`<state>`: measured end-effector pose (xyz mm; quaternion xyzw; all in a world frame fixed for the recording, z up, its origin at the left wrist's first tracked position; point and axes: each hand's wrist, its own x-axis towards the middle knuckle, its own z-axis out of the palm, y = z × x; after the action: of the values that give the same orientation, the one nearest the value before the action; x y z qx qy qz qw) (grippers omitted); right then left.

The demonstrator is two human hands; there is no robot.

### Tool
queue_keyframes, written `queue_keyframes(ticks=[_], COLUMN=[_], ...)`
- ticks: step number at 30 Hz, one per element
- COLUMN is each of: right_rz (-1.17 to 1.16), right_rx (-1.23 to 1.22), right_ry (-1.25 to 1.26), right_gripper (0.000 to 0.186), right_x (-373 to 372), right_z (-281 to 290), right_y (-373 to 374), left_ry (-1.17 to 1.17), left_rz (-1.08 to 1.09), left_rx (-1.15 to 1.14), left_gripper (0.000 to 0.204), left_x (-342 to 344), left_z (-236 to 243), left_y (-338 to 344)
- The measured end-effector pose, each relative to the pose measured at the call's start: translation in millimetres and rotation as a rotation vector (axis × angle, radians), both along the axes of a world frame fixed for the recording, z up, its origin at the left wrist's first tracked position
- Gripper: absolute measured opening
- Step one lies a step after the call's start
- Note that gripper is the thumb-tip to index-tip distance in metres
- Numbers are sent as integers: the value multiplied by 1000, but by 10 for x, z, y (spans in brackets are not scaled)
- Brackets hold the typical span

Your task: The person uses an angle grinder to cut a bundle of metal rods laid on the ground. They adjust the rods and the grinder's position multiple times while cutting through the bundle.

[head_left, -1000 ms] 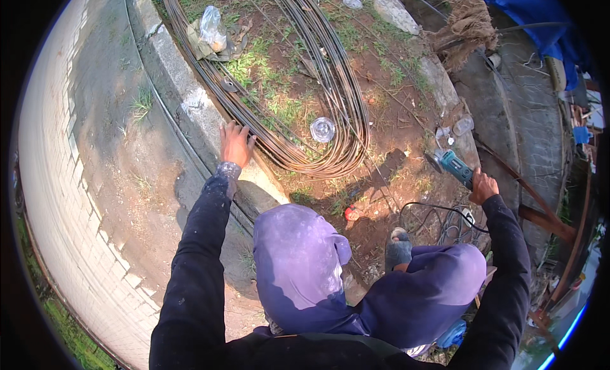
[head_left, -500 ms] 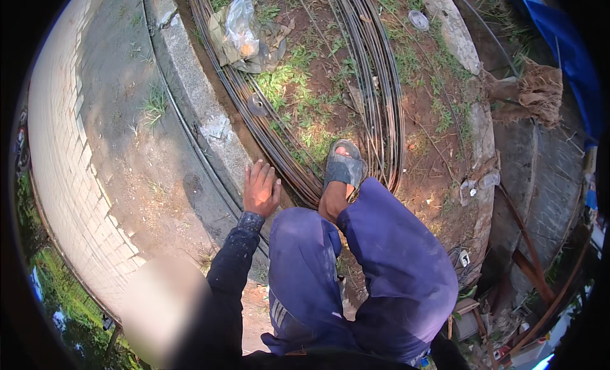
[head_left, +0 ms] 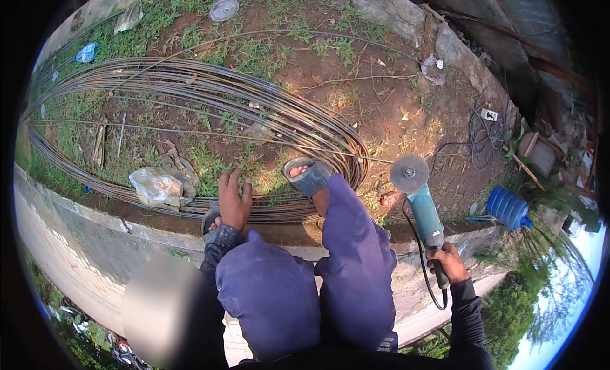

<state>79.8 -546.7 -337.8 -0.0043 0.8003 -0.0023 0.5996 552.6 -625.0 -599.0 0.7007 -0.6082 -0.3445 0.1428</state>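
My left hand (head_left: 234,201) reaches over the near side of a long looped bundle of rusty steel rods (head_left: 343,141), fingers apart, holding nothing; whether it touches them I cannot tell. A crumpled plastic bag (head_left: 154,187) lies left of it. My right hand (head_left: 450,263) grips the rear handle of a teal angle grinder (head_left: 424,211), whose grey disc (head_left: 409,174) points away from me, near the bundle's right bend. A black cord loops down from the grinder. My sandalled foot (head_left: 306,178) is among the rods, between both hands; another shows partly behind my left hand.
A concrete kerb (head_left: 82,213) runs along the near side of the grassy dirt. A blue water jug (head_left: 507,206) lies at the right, below tangled cable and a white socket block (head_left: 488,115). A low concrete edge (head_left: 387,11), boards and a dark channel border the far right.
The view has swung round, so the bundle now runs crosswise. My left hand has moved from the kerb over the rods. The grinder, out of view half a second ago, shows again in my right hand.
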Motion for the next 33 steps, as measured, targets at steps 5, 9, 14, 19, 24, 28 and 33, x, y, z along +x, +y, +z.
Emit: queue_keyframes(ticks=[5,9,14,19,24,28,33], right_rz=[-521,-787,-1000,-1073,-1331,-1145,-1142], right_rx=[-471,-651,-602,-660,-900,-934,-1311], right_ry=[-26,84,250,460,482,782,777], right_gripper=[28,31,30,32,30,32,44], right_x=[987,1612,2149,2458,2762,2714,2546], right_z=[-151,-243,-84,-75,-176,129,589], right_y=[435,1198,2065,2744,2664,2800,2666], left_ry=[-361,-209,-39,-227,-363,-392,-401], left_rz=[-913,-1063,-880,-737,-681,-865,-858], left_rx=[-138,-77,-683,-871,-434,-152,-81], left_gripper=[41,28,21,20,28,31,31], left_x=[134,154,-206,-428,-174,-139,-97], left_z=[-701,-1210,-267,200,-1195,-1340,-1251], left_y=[-1271,-1497,-2735,-3741,-3150,-2635,-2569])
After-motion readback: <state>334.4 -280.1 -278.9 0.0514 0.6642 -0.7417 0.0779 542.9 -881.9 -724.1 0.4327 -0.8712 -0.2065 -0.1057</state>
